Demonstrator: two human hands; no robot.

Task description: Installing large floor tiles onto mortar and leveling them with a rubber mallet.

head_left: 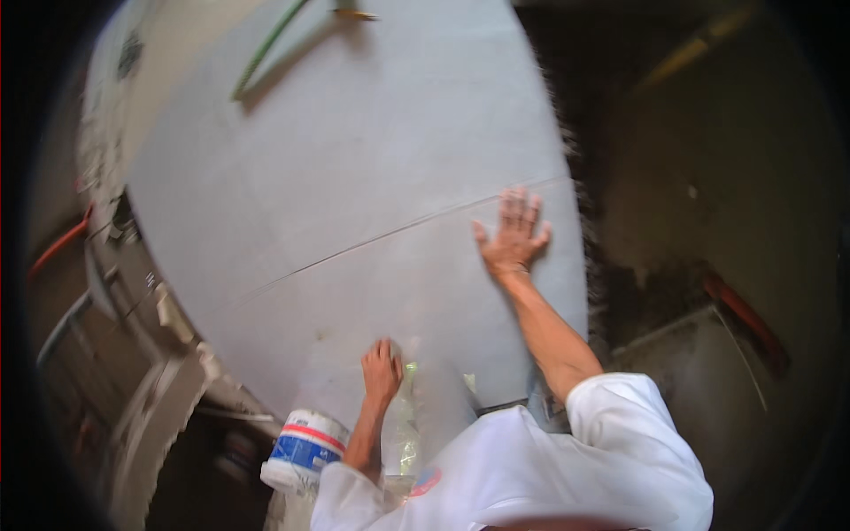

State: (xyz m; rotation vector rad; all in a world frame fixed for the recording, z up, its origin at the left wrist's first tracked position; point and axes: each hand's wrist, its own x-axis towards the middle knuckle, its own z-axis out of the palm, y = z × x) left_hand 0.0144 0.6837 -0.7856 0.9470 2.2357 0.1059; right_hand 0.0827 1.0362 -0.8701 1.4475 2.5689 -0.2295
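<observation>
A large light grey board (345, 150) spreads before me, a thin dark line (381, 234) running slantwise across it. My right hand (512, 232) lies palm down on the board with fingers spread, just below that line near the right edge. Lower down, toward the middle, my left hand (381, 367) rests with curled fingers; whatever is in them, if anything, is hidden. A white bucket (304, 449) with blue and red bands stands below the board's lower left, beside my left forearm.
A green bar or hose (264, 53) and a small dark and yellow tool (352, 14) are at the board's top. Red (60, 239) and grey pipe-like pieces (80, 310) with rubble lie left. Right is a dark lower area with a red-handled object (739, 314).
</observation>
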